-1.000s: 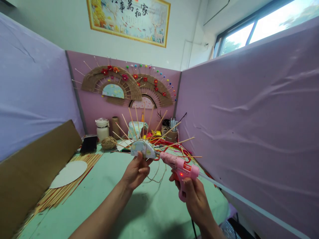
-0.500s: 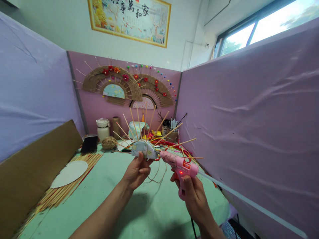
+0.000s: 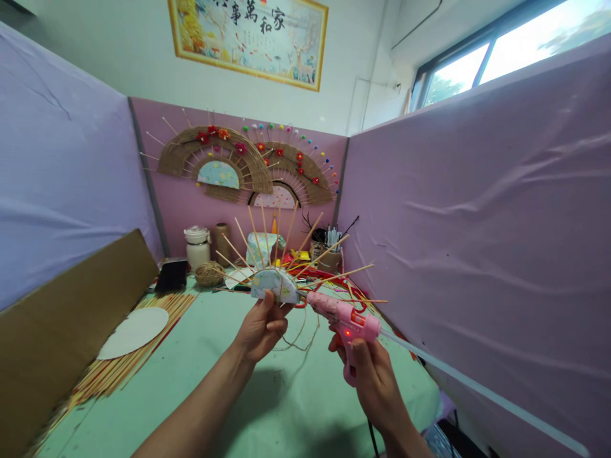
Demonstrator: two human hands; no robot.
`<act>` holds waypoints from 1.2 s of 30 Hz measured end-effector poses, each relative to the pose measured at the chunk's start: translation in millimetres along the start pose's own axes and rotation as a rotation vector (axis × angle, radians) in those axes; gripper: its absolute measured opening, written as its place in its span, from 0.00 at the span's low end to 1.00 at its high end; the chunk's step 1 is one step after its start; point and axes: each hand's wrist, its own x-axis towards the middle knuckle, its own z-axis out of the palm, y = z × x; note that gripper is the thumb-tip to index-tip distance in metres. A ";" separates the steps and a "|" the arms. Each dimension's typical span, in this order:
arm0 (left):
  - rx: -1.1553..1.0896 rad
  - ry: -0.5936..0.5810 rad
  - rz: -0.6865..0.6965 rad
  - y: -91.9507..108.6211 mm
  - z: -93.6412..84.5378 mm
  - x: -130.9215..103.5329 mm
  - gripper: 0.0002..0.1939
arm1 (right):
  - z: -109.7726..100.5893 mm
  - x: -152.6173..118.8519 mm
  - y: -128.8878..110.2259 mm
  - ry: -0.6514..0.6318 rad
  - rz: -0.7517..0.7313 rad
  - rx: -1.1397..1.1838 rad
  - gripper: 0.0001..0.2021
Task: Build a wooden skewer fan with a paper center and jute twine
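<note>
Between thumb and fingers, my left hand (image 3: pixel 264 327) pinches a half-round, pale blue patterned fan base (image 3: pixel 274 286) above the table. Several thin wooden sticks (image 3: pixel 258 236) fan out from its curved edge. My right hand (image 3: pixel 370 366) is wrapped round the handle of a pink hot glue gun (image 3: pixel 346 318), whose red light is lit. The gun's nozzle is at the right end of the base; whether it touches cannot be seen clearly. A long translucent glue stick (image 3: pixel 458 369) juts from the gun's back. Twine (image 3: pixel 305 340) hangs below the base.
On the green table (image 3: pixel 191 394), a white oval card (image 3: pixel 134 332) lies over wooden sticks at the left, beside a cardboard sheet (image 3: pixel 71 331). At the back stand a twine ball (image 3: pixel 209 273), a white jar (image 3: pixel 197 248) and a pen holder (image 3: pixel 329 259). Finished fans (image 3: pixel 214 159) hang behind.
Both hands stay almost in place. The fan base and its sticks have shifted very slightly left, and the glue gun's handle has moved slightly.
</note>
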 end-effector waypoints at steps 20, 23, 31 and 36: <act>-0.002 0.036 0.005 0.8 -0.6 0.1 0.18 | -3.8 -1.9 7.7 0.013 0.017 -0.039 0.25; 0.006 0.040 0.006 0.5 0.0 0.3 0.19 | -4.7 -2.4 8.2 0.018 0.018 -0.053 0.24; -0.009 0.032 0.006 1.6 0.1 0.8 0.21 | -5.4 -3.1 9.7 0.015 0.025 -0.086 0.25; -0.003 0.045 0.004 1.7 0.7 0.6 0.20 | -6.0 -3.1 9.7 0.003 0.034 -0.082 0.25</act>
